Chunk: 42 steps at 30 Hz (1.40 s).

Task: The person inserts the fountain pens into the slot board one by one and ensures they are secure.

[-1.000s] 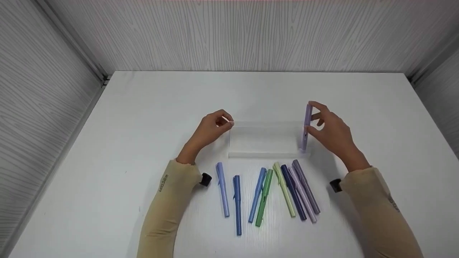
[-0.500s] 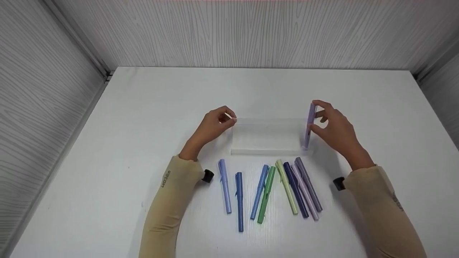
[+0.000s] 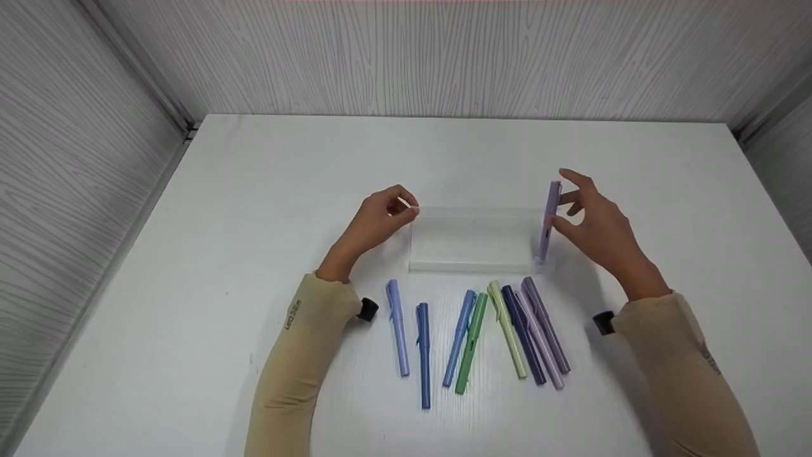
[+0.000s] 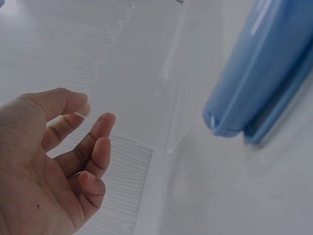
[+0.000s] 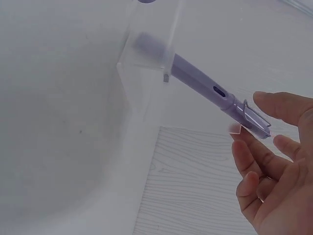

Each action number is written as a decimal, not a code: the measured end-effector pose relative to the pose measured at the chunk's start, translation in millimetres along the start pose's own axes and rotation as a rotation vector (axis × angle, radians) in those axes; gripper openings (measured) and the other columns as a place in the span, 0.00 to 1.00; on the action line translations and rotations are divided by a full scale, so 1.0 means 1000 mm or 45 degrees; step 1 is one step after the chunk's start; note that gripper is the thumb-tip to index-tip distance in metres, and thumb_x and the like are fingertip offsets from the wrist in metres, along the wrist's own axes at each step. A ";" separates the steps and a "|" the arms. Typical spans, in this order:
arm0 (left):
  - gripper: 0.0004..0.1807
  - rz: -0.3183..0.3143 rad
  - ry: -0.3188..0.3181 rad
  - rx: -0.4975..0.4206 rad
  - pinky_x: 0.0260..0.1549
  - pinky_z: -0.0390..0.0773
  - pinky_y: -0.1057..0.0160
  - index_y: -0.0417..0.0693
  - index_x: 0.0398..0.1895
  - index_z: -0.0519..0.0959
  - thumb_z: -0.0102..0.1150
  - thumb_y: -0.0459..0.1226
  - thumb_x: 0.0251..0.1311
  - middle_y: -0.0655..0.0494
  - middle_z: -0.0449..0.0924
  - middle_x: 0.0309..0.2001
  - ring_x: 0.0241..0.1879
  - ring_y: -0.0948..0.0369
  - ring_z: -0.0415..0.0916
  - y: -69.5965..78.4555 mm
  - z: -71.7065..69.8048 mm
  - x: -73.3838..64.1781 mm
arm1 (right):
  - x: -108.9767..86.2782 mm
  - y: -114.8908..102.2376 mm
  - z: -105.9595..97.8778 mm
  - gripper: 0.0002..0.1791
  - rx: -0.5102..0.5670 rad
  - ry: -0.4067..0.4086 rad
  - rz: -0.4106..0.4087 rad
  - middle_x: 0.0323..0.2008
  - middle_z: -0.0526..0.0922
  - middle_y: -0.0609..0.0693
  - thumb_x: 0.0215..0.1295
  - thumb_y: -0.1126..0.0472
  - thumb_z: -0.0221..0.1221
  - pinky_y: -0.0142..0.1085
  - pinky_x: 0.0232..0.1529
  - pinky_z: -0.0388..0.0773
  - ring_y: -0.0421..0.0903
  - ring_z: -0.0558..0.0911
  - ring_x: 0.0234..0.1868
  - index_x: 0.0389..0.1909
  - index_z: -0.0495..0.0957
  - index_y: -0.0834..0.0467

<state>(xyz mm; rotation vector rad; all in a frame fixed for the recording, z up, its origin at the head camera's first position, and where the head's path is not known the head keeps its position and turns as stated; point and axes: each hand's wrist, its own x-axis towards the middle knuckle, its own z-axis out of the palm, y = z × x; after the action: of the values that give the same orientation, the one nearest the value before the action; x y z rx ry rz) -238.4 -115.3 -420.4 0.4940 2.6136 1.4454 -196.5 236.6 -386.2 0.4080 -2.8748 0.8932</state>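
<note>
The hands work at opposite ends of the clear box (image 3: 472, 267): the left hand (image 3: 377, 219) pinches its far left corner, while the right hand (image 3: 599, 228) has its fingers loosely parted at the far right corner. Whether its thumb touches the lavender pen (image 5: 203, 84) I cannot tell. That pen is at the box's right end, its plain end behind the near wall and its capped end by the far right corner, apparently slanting. With so loose a hold, it could slip and land crooked or roll across the box; its clip might also catch on the box's rim. The box looks light, so a push at the right could swing it around the left hand's pinch. Sliding nearer on the table (image 3: 158, 285), it could knock the lime pen (image 3: 507, 330) and grey-purple pen (image 3: 547, 325), lying just in front of the box, and set them rolling.
</note>
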 end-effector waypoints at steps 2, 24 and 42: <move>0.09 0.005 0.002 0.004 0.33 0.70 0.65 0.46 0.44 0.78 0.56 0.40 0.66 0.50 0.81 0.37 0.35 0.61 0.73 0.000 0.000 0.000 | -0.002 -0.002 -0.004 0.37 -0.016 0.008 -0.002 0.54 0.80 0.60 0.65 0.61 0.61 0.43 0.32 0.68 0.56 0.78 0.44 0.72 0.55 0.53; 0.09 -0.022 -0.005 -0.030 0.34 0.70 0.65 0.47 0.44 0.78 0.56 0.41 0.66 0.50 0.81 0.36 0.34 0.60 0.72 0.001 -0.003 -0.001 | -0.034 -0.011 -0.023 0.35 -0.156 -0.248 -0.066 0.50 0.80 0.55 0.65 0.52 0.61 0.41 0.33 0.73 0.48 0.82 0.40 0.70 0.58 0.52; 0.09 -0.016 -0.010 -0.013 0.34 0.71 0.64 0.46 0.44 0.78 0.56 0.41 0.67 0.50 0.81 0.37 0.35 0.60 0.74 0.001 0.000 0.000 | -0.055 -0.017 -0.010 0.38 -0.216 -0.571 0.018 0.47 0.83 0.53 0.59 0.44 0.65 0.34 0.28 0.73 0.42 0.79 0.33 0.68 0.63 0.52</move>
<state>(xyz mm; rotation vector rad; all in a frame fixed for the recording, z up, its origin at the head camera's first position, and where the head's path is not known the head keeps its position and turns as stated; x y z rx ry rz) -238.1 -115.0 -419.5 0.4803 2.5973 1.4493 -138.8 241.3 -378.2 0.6423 -3.3268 0.6149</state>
